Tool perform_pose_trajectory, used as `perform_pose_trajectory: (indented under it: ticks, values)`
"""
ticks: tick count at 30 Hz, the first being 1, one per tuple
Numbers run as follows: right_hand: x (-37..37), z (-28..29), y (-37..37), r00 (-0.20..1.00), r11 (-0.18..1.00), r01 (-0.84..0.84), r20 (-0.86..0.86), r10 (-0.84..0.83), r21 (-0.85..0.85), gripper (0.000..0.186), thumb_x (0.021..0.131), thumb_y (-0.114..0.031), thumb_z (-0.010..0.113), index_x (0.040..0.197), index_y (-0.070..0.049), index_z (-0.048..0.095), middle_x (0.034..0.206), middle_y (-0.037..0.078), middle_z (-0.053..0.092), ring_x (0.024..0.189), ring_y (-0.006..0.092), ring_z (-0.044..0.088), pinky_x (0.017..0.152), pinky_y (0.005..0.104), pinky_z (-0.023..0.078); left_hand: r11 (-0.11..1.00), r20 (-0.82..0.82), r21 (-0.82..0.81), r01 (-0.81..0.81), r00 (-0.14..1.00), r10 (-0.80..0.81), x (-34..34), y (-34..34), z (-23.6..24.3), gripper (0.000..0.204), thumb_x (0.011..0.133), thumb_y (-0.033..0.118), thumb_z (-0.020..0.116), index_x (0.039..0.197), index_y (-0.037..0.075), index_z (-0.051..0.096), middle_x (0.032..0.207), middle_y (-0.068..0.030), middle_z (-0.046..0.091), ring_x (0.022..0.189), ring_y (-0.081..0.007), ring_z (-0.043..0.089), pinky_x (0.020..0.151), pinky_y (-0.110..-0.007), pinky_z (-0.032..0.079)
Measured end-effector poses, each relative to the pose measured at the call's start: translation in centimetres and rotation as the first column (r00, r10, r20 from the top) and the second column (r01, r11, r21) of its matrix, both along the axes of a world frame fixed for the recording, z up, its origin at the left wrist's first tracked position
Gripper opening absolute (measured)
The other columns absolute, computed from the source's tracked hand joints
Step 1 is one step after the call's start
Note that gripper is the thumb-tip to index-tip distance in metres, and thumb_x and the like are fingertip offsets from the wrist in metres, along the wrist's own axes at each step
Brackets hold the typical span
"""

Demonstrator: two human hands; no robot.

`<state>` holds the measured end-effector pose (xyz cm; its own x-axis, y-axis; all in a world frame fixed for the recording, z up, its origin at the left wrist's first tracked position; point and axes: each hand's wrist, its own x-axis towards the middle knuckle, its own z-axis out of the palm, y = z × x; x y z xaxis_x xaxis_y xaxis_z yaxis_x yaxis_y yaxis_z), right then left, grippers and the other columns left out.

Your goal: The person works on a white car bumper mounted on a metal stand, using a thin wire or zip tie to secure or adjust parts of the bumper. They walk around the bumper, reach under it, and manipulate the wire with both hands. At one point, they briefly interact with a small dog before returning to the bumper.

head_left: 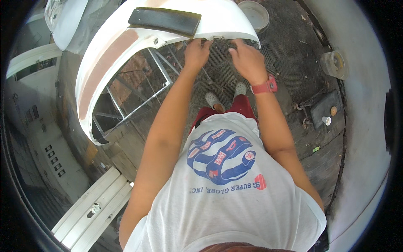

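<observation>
A white car bumper (218, 19) with a dull pinkish-brown patch along its left side arches across the top of the view. A black rectangular pad (164, 22) with yellowish edges lies on it. My left hand (197, 53) is at the bumper's near edge, its fingers curled against the rim and their tips partly hidden. Just to the right, my right hand (248, 61) grips the same edge, thumb apart from the forefinger and other fingers tucked beneath. A small notch in the rim shows between the hands.
A metal-tube stand (161, 69) is under the bumper. A round tub (255, 16) sits beyond it, another container (333, 64) by the right wall. A dark board (325, 109) carries a small white cup (326, 121). A white slatted bench (92, 210) is at lower left.
</observation>
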<state>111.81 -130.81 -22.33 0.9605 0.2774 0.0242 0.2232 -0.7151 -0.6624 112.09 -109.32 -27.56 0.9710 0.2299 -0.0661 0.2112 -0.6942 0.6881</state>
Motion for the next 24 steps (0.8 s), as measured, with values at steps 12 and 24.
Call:
perform_pose_trajectory:
  ticks: [12, 24]
  values:
    - [0.9, -1.3, 2.7, 0.986, 0.89, 0.139, -0.147, -0.082, 0.435, 0.023, 0.099, -0.016, 0.058, 0.105, 0.0, 0.074, 0.101, 0.022, 0.075, 0.097, 0.0431, 0.071, 0.087, 0.0498, 0.055, 0.928, 0.079, 0.373, 0.004, 0.996, -0.036, 0.6, 0.8, -2.1, 0.038, 0.102, 0.031, 0.058, 0.105, -0.003, 0.073, 0.104, -0.0299, 0.072, 0.101, -0.0473, 0.069, 0.09, -0.056, 0.054]
    - [0.4, -8.5, 3.6, 0.778, 0.339, 0.433, -0.536, 0.328, 0.835, 0.034, 0.105, -0.024, 0.065, 0.133, -0.005, 0.064, 0.091, 0.001, 0.067, 0.073, 0.0074, 0.056, 0.067, 0.0263, 0.049, 0.956, -0.261, 0.232, 0.178, 0.958, -0.116, -1.5, 0.2, -1.0, 0.039, 0.107, 0.038, 0.052, 0.098, 0.008, 0.074, 0.086, -0.0185, 0.075, 0.087, -0.0401, 0.073, 0.083, -0.051, 0.055]
